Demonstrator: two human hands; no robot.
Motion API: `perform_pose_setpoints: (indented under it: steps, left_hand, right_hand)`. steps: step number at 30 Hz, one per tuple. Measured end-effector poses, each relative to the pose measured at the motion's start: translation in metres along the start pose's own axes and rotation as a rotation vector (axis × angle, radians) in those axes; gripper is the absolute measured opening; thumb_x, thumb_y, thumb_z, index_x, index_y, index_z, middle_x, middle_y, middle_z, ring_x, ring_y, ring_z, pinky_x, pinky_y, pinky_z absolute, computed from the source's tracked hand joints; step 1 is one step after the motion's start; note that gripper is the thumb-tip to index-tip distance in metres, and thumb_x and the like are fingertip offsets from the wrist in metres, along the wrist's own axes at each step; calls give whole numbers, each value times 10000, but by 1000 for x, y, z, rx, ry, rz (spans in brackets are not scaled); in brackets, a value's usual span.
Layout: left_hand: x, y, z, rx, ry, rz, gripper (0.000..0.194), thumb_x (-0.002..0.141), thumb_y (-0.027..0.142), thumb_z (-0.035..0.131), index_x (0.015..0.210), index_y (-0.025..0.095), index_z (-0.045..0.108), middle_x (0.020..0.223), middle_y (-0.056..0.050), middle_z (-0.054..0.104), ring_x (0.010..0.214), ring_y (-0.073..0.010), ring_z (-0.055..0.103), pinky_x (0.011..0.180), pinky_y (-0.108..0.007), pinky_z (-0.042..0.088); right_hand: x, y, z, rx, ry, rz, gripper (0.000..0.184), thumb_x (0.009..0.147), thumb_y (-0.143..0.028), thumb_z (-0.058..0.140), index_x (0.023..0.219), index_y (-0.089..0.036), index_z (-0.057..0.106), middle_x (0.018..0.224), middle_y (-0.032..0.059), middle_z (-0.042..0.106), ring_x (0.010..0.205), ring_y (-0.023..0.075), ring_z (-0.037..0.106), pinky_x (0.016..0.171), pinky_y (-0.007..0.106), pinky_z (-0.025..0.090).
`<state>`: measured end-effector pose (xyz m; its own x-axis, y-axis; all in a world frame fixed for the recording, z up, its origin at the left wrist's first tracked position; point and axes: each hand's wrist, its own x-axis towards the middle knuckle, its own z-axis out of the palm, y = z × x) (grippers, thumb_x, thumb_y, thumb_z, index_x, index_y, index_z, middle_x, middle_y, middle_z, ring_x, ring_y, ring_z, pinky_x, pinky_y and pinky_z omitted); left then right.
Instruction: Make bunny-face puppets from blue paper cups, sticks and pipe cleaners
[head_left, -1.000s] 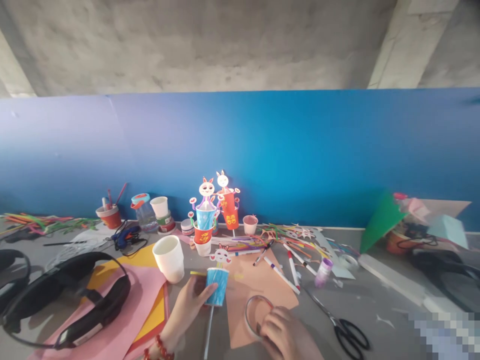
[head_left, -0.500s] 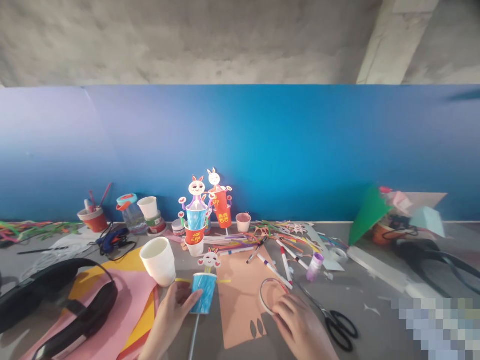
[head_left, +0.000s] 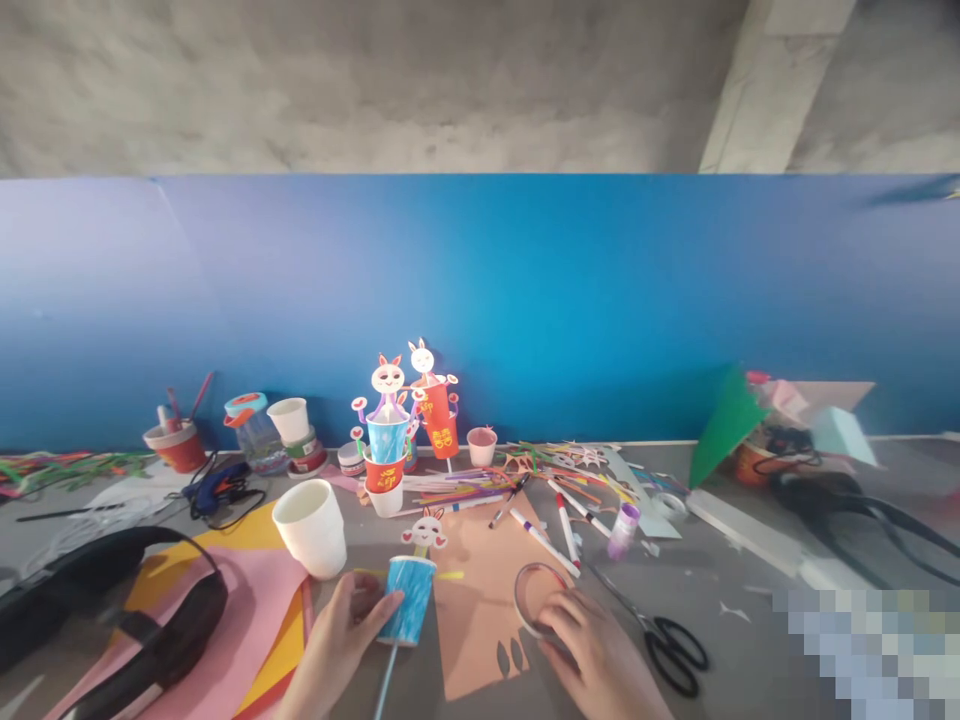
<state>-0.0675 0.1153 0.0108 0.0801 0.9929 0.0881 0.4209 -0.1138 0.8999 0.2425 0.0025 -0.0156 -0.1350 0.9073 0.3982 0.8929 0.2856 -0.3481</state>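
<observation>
While the left hand (head_left: 341, 628) grips the blue cup (head_left: 411, 598) beside the orange paper (head_left: 472, 610), thumb in front, the right hand (head_left: 591, 635) bends its fingers upon a ring (head_left: 517, 600). The cup, streakily coloured, leans slightly below a rabbit face (head_left: 426, 535). Left fingertips are hidden; its stick (head_left: 388, 670) is cut off below.

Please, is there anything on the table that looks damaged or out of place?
The peach paper has two leaf-shaped holes near its lower right corner, left of the right hand; their neat outlines suggest deliberate cutting, not tearing. A stray white scrap lies right of the scissors. I see no spill.
</observation>
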Motion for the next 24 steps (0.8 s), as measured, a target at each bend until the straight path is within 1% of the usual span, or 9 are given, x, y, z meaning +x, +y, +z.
perform_pose_setpoints:
  steps: [4, 7, 11, 14, 18, 20, 21, 22, 24]
  left_hand:
    - [0, 7, 8, 141, -66, 75, 385, 781, 606, 659, 870, 243, 567, 863, -40, 764, 806, -256, 745, 710, -308, 581]
    - [-1, 9, 13, 212, -110, 123, 339, 844, 585, 601, 910, 258, 542, 889, -33, 750, 768, -235, 730, 681, -294, 566]
    - [-3, 8, 16, 160, -117, 145, 322, 853, 575, 591, 935, 270, 530, 945, -45, 753, 835, -245, 732, 710, -291, 573]
    - [-2, 8, 13, 242, -103, 119, 310, 854, 575, 580, 935, 278, 545, 968, -36, 760, 825, -237, 736, 695, -280, 569]
    - [0, 10, 5, 347, -100, 144, 290, 879, 560, 525, 945, 282, 580, 928, -24, 768, 794, -217, 743, 664, -252, 560]
    - [-1, 11, 1, 404, -53, 154, 287, 886, 541, 499, 965, 284, 601, 907, -24, 777, 784, -225, 749, 659, -258, 560]
    - [-2, 10, 0, 431, -24, 155, 286, 887, 531, 492, 972, 285, 610, 898, -24, 781, 785, -232, 752, 655, -266, 561]
    - [-3, 10, -1, 450, -4, 157, 288, 884, 525, 490, 978, 286, 618, 898, -25, 785, 790, -240, 754, 654, -273, 562]
    - [-6, 7, -2, 454, 6, 156, 305, 869, 535, 508, 1002, 287, 625, 918, -27, 791, 796, -249, 755, 641, -283, 568]
  right_hand:
    - [3, -3, -3, 21, 6, 14, 217, 835, -65, 575, 968, -224, 639, 1005, 60, 691, 963, 260, 666, 846, 369, 548]
    - [1, -4, -6, 34, 5, 34, 234, 834, -59, 580, 985, -227, 643, 1030, 57, 693, 985, 264, 665, 868, 377, 543]
    - [-2, -3, -11, 58, -10, 47, 245, 846, -53, 558, 996, -230, 639, 1038, 58, 695, 999, 259, 666, 868, 368, 544]
    - [-1, -5, -13, 76, 11, 41, 217, 857, -66, 543, 972, -224, 636, 1024, 64, 701, 987, 254, 672, 859, 362, 548]
    - [-1, -5, -23, 96, 76, -4, 202, 882, -107, 523, 972, -237, 648, 1005, 60, 714, 931, 236, 692, 811, 336, 559]
    - [-4, 2, -36, 86, 139, -25, 203, 912, -144, 512, 994, -258, 658, 984, 53, 727, 915, 228, 702, 801, 325, 559]
    - [-6, 9, -44, 69, 198, -21, 202, 929, -168, 504, 1009, -267, 661, 973, 54, 736, 906, 227, 708, 798, 322, 557]
    - [-9, 20, -54, 43, 283, 2, 192, 941, -196, 498, 1014, -267, 661, 955, 61, 744, 878, 229, 716, 775, 319, 558]
    - [-13, 48, -73, -51, 497, 114, 180, 948, -263, 491, 1011, -253, 659, 945, 88, 754, 855, 250, 723, 769, 343, 553]
